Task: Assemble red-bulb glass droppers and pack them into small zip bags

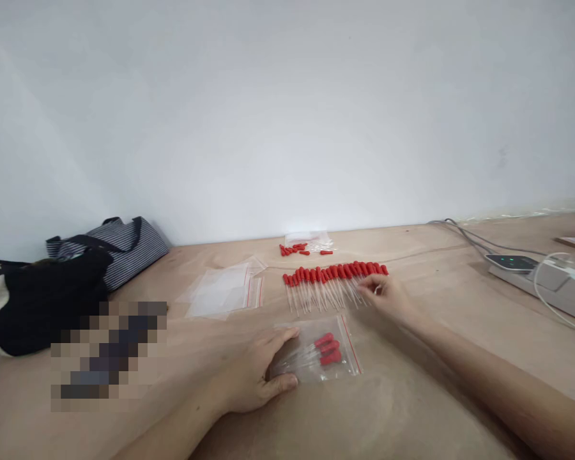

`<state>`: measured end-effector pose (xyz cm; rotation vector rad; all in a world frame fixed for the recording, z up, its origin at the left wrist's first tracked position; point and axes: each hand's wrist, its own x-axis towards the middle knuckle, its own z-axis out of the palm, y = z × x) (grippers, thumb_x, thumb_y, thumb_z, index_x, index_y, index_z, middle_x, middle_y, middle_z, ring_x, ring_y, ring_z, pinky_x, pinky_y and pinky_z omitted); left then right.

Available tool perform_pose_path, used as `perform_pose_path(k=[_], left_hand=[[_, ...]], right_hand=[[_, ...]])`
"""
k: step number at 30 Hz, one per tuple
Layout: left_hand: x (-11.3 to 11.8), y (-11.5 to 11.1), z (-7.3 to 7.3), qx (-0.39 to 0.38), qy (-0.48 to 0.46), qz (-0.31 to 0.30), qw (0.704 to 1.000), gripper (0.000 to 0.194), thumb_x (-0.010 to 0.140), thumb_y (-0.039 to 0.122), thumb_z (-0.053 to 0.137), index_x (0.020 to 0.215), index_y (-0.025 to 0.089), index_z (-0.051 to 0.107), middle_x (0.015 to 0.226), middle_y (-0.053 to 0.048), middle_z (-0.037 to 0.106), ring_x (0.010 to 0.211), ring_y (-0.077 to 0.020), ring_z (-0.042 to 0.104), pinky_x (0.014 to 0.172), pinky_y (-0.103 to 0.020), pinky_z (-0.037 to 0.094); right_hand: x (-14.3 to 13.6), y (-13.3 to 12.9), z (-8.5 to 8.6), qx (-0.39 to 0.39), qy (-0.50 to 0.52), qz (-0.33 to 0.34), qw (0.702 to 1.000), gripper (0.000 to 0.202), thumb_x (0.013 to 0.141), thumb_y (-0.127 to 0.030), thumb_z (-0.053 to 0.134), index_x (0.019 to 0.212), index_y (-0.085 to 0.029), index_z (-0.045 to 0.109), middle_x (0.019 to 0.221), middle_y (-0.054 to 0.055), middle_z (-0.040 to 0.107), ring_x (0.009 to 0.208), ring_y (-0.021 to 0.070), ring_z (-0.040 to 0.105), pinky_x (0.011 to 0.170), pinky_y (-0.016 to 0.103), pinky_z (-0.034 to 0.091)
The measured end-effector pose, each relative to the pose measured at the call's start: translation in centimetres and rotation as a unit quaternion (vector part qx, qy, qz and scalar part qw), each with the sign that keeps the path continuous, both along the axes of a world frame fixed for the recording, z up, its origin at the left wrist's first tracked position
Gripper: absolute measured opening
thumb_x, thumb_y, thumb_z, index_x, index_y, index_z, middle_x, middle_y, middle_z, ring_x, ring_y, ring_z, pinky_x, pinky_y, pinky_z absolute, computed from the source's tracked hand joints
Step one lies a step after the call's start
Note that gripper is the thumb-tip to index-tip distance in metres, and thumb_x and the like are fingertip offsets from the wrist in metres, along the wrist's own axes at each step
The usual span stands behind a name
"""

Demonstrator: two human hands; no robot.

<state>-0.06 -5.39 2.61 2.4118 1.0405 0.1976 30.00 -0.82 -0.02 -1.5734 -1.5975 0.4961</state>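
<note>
My left hand lies at the left end of a clear zip bag, thumb and fingers spread apart and touching it. Inside the bag are several droppers with red bulbs, their clear stems pointing left toward my palm. Beyond it, a row of red-bulbed droppers lies side by side, bulbs toward the wall. My right hand is at the row's right end, fingertips pinched together on the clear stem of a dropper; the fingers partly hide it.
Flat zip bags lie left of the row. Loose red bulbs and a bag of clear tubes are near the wall. Black and striped bags stand at left. A power strip with cables is at right.
</note>
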Motion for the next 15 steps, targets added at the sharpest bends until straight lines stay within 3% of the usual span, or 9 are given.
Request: perform_pose_path(k=[2,4,9,15], left_hand=[[0.0,0.0,0.0,0.003,-0.001,0.0,1.0,0.058,0.08,0.04,0.05,0.13,0.023,0.029,0.134,-0.007,0.037,0.12,-0.0257,0.036,0.099,-0.044,0.031],[-0.1,0.0,-0.1,0.003,-0.003,0.002,1.0,0.057,0.08,0.041,0.05,0.13,0.023,0.03,0.134,-0.007,0.037,0.121,-0.0263,0.036,0.099,-0.044,0.031],[0.0,0.1,0.0,-0.004,-0.003,0.0,1.0,0.057,0.08,0.041,0.05,0.13,0.023,0.031,0.135,-0.007,0.036,0.121,-0.0266,0.035,0.1,-0.044,0.03],[0.1,0.0,0.2,-0.002,0.008,0.01,1.0,0.059,0.078,0.041,0.052,0.13,0.022,0.032,0.133,-0.008,0.04,0.12,-0.0279,0.037,0.099,-0.046,0.031]], right_hand=[[1.8,2.3,0.7,0.002,-0.071,-0.096,0.993,0.018,0.071,-0.029,0.052,0.076,-0.016,0.064,0.072,0.004,0.065,0.065,0.0152,0.058,0.058,0.024,0.041],[2.9,4.3,1.3,-0.026,-0.135,-0.145,0.98,0.024,0.071,-0.031,0.052,0.084,-0.016,0.065,0.077,0.006,0.065,0.071,0.0164,0.059,0.062,0.024,0.041],[2.3,7.6,1.4,-0.048,-0.165,-0.153,0.973,0.034,0.065,-0.041,0.059,0.087,-0.017,0.067,0.102,0.013,0.059,0.085,0.0224,0.058,0.072,0.029,0.041],[1.7,8.9,1.1,-0.073,-0.122,-0.138,0.98,0.017,0.063,-0.034,0.061,0.064,-0.018,0.066,0.08,0.008,0.065,0.076,0.02,0.059,0.066,0.027,0.042]])
